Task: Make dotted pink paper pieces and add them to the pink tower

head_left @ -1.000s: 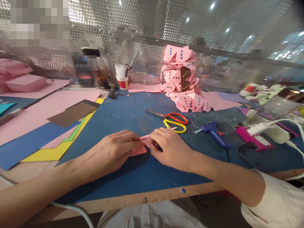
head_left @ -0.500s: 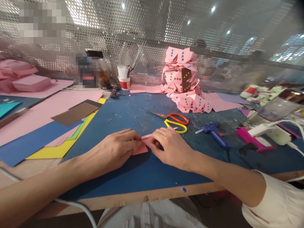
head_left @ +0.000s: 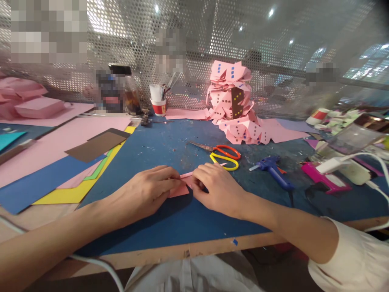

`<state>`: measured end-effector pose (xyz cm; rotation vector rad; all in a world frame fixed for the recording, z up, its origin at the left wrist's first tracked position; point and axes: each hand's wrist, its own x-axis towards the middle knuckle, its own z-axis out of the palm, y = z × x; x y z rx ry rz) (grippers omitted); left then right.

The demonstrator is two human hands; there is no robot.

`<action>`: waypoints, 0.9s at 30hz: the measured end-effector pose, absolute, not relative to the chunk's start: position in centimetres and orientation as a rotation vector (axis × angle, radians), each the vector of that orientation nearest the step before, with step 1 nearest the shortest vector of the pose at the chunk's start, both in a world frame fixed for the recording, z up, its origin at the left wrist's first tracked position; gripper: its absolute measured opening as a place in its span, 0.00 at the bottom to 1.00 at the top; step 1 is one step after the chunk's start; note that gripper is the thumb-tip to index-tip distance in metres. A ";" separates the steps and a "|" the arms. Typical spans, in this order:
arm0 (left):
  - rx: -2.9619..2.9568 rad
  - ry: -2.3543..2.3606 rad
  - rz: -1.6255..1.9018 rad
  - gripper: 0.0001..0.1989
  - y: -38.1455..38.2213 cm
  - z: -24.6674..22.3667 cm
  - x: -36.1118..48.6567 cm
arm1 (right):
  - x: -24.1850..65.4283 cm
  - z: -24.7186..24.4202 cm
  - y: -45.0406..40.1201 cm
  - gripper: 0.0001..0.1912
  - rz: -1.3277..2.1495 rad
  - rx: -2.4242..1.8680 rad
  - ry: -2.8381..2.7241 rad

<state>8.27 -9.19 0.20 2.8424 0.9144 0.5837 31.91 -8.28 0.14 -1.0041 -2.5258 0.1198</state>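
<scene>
A small piece of pink paper [head_left: 180,190] lies between my hands on the blue table mat [head_left: 182,227], with a raised folded edge along its far side. The fingers of my left hand [head_left: 152,188] are closed on its left part. My right hand [head_left: 215,186] pinches its right end, thumb and fingertips together; the paper inside that grip is mostly hidden. Just beyond my right hand lie scissors [head_left: 212,150] with one red and one yellow handle. A blue glue gun [head_left: 273,170] rests further right.
Coloured paper sheets [head_left: 39,182] are stacked at left. A pink paper model [head_left: 232,101] with small coloured squares stands at the back, near a red and white paper cup [head_left: 159,107]. A magenta power strip [head_left: 328,178] with white cables sits at right. Behind stands a perforated metal screen [head_left: 194,48].
Both hands stay on the pink paper in almost the same place. The right fingertips have shifted very slightly, and the whole view has moved a little.
</scene>
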 end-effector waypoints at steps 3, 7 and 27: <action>2.860 0.915 0.575 0.18 -9.2 0.4 8.4 | 31.9 0.1 -8.3 0.10 0.109 -0.997 -2.530; 2.864 0.917 0.567 0.17 -9.3 0.6 8.5 | 31.9 0.0 -8.3 0.11 0.094 -1.007 -2.535; 2.834 0.915 0.548 0.18 -9.2 0.3 8.4 | 31.8 0.0 -8.3 0.11 0.063 -1.029 -2.550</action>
